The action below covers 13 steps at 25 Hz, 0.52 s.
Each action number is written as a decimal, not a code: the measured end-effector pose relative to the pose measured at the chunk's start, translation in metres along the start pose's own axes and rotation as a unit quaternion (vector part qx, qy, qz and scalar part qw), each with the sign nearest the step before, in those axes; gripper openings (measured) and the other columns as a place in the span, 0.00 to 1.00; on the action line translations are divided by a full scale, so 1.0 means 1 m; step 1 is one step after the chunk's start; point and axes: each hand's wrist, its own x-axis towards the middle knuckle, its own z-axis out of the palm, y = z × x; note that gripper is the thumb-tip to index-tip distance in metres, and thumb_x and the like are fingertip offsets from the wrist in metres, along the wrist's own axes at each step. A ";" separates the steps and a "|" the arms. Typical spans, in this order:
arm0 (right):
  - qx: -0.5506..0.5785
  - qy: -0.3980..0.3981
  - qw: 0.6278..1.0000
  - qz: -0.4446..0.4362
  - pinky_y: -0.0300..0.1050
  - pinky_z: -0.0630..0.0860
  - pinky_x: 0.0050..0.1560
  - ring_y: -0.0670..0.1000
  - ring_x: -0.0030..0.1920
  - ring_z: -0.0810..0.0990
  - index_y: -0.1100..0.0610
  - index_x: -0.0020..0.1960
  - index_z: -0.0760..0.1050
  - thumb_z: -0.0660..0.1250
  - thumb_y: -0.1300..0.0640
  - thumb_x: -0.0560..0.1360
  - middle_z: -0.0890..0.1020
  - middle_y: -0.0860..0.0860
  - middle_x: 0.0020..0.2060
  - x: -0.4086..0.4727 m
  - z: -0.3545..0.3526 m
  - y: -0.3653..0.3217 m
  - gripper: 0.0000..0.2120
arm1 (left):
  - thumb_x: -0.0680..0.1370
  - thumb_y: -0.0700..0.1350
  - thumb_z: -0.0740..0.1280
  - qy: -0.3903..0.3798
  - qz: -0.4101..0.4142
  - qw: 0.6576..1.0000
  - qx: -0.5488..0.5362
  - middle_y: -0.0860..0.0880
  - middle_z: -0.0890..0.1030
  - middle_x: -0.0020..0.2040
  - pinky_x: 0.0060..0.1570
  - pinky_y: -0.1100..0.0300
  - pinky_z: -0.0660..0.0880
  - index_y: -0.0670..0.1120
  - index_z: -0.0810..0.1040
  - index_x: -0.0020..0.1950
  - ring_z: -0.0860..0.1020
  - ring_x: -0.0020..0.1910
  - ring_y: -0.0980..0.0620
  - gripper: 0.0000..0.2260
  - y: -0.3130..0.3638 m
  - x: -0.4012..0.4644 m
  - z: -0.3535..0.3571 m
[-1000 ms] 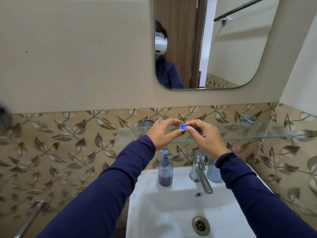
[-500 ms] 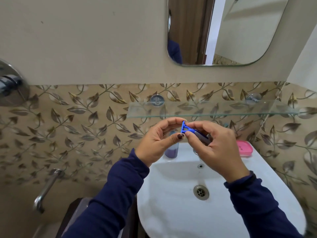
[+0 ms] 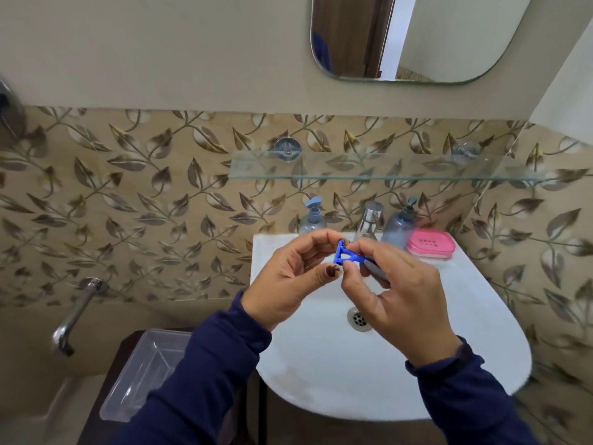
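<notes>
Holds a blue razor (image 3: 345,255) above the sink (image 3: 465,316), seemingly mid-step: right hand (image 3: 401,300) curled round the grey handle, left hand (image 3: 288,281) pinching at the head, with no part yet pulled free or set down. Behind, on the sink rim, a left pump bottle (image 3: 313,216) and a right pump bottle (image 3: 399,226), contents unclear, beside a shut pink soap box (image 3: 431,247). Lower left, a clear plastic tub (image 3: 144,374), showing nothing inside.

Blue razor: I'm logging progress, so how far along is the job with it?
Done: the blue razor is held above the sink. In hand: the right hand grips its handle, and the left hand pinches its head. Left: any work on the head; nothing looks detached yet.
</notes>
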 end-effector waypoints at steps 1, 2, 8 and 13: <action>0.008 -0.003 1.000 0.009 0.48 0.76 0.28 0.51 0.30 0.78 0.58 0.46 0.79 0.63 0.52 0.72 0.81 0.53 0.31 -0.006 -0.001 -0.001 0.11 | 0.64 0.57 0.72 0.000 -0.004 1.000 -0.007 0.58 0.82 0.48 0.52 0.65 0.72 0.47 0.75 0.54 0.77 0.52 0.59 0.23 -0.003 -0.004 0.003; 0.015 -0.005 1.000 0.019 0.49 0.76 0.28 0.52 0.30 0.79 0.58 0.46 0.79 0.63 0.52 0.72 0.81 0.54 0.31 -0.009 -0.001 -0.001 0.11 | 0.65 0.57 0.72 0.001 -0.007 1.000 -0.014 0.58 0.82 0.48 0.52 0.66 0.72 0.47 0.75 0.54 0.78 0.52 0.59 0.23 -0.006 -0.008 0.006; 0.080 -0.021 0.994 0.064 0.49 0.78 0.31 0.52 0.31 0.79 0.57 0.46 0.79 0.64 0.54 0.71 0.82 0.54 0.32 -0.015 -0.014 -0.007 0.09 | 0.66 0.58 0.70 -0.006 -0.022 0.999 -0.037 0.56 0.83 0.49 0.53 0.65 0.72 0.46 0.74 0.56 0.77 0.53 0.58 0.24 -0.007 -0.014 0.017; 0.156 -0.057 0.981 0.099 0.28 0.70 0.32 0.41 0.30 0.76 0.56 0.44 0.80 0.64 0.55 0.70 0.79 0.43 0.30 -0.011 -0.025 -0.013 0.08 | 0.64 0.60 0.71 -0.015 -0.044 0.998 -0.051 0.56 0.83 0.49 0.54 0.64 0.72 0.48 0.76 0.55 0.77 0.53 0.56 0.25 -0.007 -0.016 0.018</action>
